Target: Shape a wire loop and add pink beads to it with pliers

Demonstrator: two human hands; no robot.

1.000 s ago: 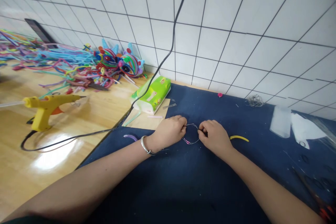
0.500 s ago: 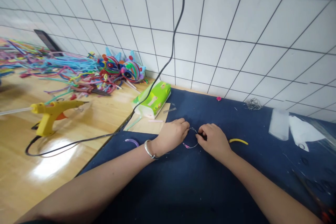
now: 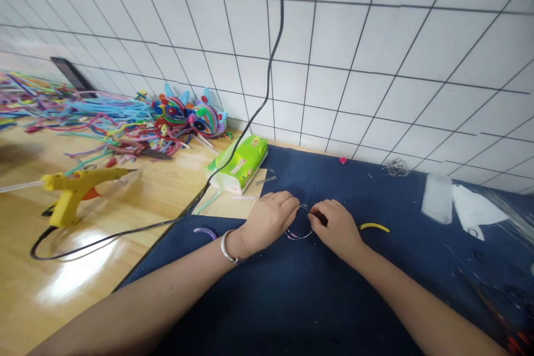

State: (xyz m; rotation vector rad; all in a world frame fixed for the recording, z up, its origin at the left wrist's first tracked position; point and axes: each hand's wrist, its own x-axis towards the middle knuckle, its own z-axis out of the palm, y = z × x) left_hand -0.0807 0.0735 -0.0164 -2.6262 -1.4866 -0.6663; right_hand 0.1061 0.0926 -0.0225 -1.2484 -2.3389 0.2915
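Observation:
A thin wire ring (image 3: 298,238) with a few pink beads along its lower left is held between my hands above the dark blue cloth (image 3: 267,300). The fingers of my left hand (image 3: 271,221) pinch the ring's upper left side; that wrist wears a silver bangle (image 3: 227,247). At the ring's right side, my right hand (image 3: 337,228) has thumb and forefinger closed on it. Both sets of fingertips are partly hidden. A purple curved piece (image 3: 205,232) lies beside my left wrist, and a yellow curved piece (image 3: 374,227) lies right of my right hand.
A yellow glue gun (image 3: 70,192) rests on the wooden table at left, its black cable crossing toward the wall. Behind are a green tissue pack (image 3: 246,161), colourful pipe cleaners (image 3: 112,114) and two striped figures. A wire tangle (image 3: 396,167) and white pieces (image 3: 475,208) lie at right.
The view has shifted slightly, so the scene sits a little lower and further left. Both hands still hold the ring in nearly the same pose.

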